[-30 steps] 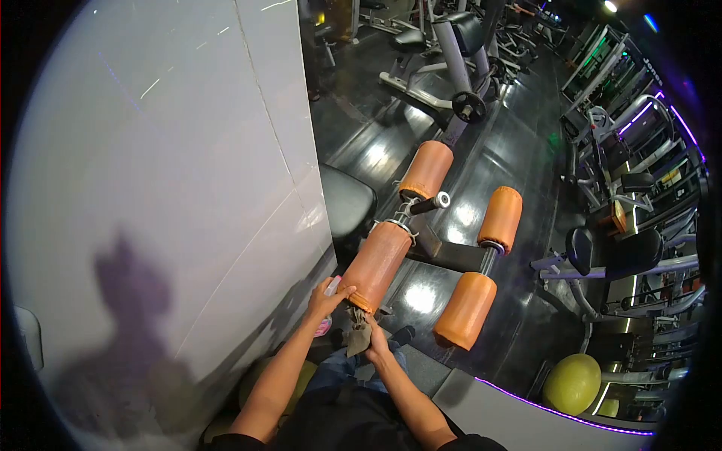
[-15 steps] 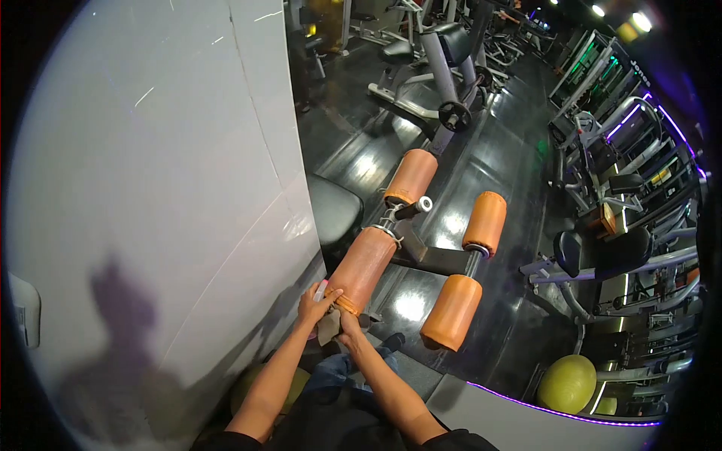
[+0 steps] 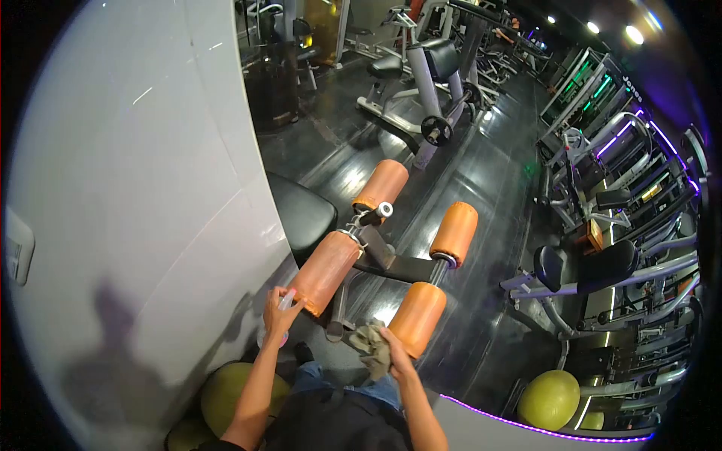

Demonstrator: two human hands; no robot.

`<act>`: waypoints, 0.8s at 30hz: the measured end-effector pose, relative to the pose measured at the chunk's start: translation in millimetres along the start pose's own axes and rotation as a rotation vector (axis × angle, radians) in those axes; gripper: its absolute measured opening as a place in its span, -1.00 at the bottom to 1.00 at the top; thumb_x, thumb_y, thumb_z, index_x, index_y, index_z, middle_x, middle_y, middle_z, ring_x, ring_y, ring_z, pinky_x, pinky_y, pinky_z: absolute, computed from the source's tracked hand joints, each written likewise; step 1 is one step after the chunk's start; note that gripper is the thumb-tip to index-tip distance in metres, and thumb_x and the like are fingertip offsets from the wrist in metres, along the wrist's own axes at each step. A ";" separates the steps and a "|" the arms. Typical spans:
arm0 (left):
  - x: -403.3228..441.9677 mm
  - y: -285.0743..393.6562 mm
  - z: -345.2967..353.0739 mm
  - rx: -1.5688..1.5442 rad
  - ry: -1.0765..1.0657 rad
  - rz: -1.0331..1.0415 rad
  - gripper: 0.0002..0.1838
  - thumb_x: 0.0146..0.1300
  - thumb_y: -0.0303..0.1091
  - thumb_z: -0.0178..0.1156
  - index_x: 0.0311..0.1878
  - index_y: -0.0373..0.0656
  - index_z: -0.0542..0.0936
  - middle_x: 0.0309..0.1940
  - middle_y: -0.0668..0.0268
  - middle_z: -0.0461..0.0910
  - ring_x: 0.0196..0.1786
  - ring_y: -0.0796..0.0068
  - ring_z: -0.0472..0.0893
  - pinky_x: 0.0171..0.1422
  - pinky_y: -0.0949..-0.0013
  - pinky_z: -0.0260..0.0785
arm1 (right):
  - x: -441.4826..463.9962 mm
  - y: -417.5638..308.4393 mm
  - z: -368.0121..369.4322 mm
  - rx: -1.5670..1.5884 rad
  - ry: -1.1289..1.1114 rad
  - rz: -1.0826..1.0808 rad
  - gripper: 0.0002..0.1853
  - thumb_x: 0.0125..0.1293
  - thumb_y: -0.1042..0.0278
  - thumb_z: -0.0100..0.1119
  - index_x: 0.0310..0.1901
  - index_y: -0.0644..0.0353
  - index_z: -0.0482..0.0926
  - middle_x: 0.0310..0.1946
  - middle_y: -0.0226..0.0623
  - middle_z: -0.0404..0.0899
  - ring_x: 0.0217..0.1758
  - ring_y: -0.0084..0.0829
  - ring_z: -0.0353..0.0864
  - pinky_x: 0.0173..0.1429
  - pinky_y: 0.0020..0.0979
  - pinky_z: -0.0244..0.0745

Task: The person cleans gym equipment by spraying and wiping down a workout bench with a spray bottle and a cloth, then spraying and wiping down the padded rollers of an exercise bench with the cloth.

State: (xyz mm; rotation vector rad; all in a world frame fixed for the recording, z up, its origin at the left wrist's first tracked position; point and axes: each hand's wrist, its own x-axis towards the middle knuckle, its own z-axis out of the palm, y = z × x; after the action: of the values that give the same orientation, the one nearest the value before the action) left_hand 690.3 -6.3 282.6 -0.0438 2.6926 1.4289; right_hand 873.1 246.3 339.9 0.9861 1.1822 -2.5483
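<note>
My left hand point(image 3: 280, 313) is closed on a clear and pink bottle point(image 3: 286, 299), its fingers at the lower end of the near left orange roller pad point(image 3: 328, 272). A crumpled grey-green cloth point(image 3: 371, 347) is in my right hand point(image 3: 398, 355), beside the bottom of the near right orange pad point(image 3: 418, 319). Two more orange pads, an upper left one point(image 3: 381, 185) and an upper right one point(image 3: 455, 234), sit farther along the bars. A black-gripped handle point(image 3: 377, 213) sticks up between the left pads.
A white wall panel point(image 3: 135, 165) stands close on the left, with a black padded seat point(image 3: 301, 213) beside it. Green-yellow balls lie at the lower left point(image 3: 233, 398) and lower right point(image 3: 550, 401). Gym machines point(image 3: 432, 83) stand ahead and to the right.
My right hand has moved right with the cloth, from the near left pad's end to the near right pad. My left hand stays by the left pad. The view has shifted.
</note>
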 end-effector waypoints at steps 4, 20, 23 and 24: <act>-54.6 60.6 9.8 -0.040 -0.042 0.016 -0.56 0.09 0.06 0.51 -0.33 -0.16 0.65 -0.50 0.23 0.64 -0.42 0.26 0.63 -0.30 0.19 0.43 | -31.9 -65.6 -60.9 -0.002 0.078 -0.089 -0.34 0.52 -0.25 -0.10 0.31 0.20 0.44 0.13 -0.20 0.62 0.12 -0.31 0.66 0.19 -0.24 0.60; -146.8 173.9 164.9 -0.013 -0.171 -0.148 -0.37 0.32 0.24 0.10 -0.45 -0.19 0.74 -0.58 0.11 0.66 -0.44 0.12 0.68 -0.24 0.12 0.46 | 0.4 -131.0 -233.3 -0.484 -0.102 -0.173 -0.56 0.58 0.01 -0.07 0.13 0.26 0.49 -0.14 -0.19 0.67 -0.29 -0.39 0.72 -0.31 -0.38 0.69; -143.4 171.1 171.4 0.105 -0.105 -0.155 -0.37 0.31 0.25 0.09 -0.45 -0.19 0.74 -0.52 0.02 0.68 -0.35 -0.08 0.68 -0.16 0.03 0.46 | 7.2 -125.2 -231.7 -0.442 -0.090 -0.246 -0.57 0.58 0.02 -0.06 0.10 0.28 0.51 -0.15 -0.21 0.68 -0.19 -0.39 0.74 -0.21 -0.36 0.70; -142.1 169.7 172.4 0.132 -0.110 -0.203 -0.37 0.30 0.25 0.10 -0.44 -0.18 0.75 -0.49 0.00 0.68 -0.31 -0.15 0.68 -0.15 0.01 0.46 | 7.6 -124.7 -232.7 -0.452 -0.091 -0.238 -0.58 0.59 0.03 -0.06 0.10 0.29 0.51 -0.15 -0.21 0.68 -0.15 -0.39 0.73 -0.17 -0.34 0.70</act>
State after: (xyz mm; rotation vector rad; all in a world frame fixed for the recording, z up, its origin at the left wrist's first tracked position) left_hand 831.9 229.0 340.2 -0.2154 2.5999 1.1607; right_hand 933.1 501.0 303.4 0.6487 1.8297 -2.2883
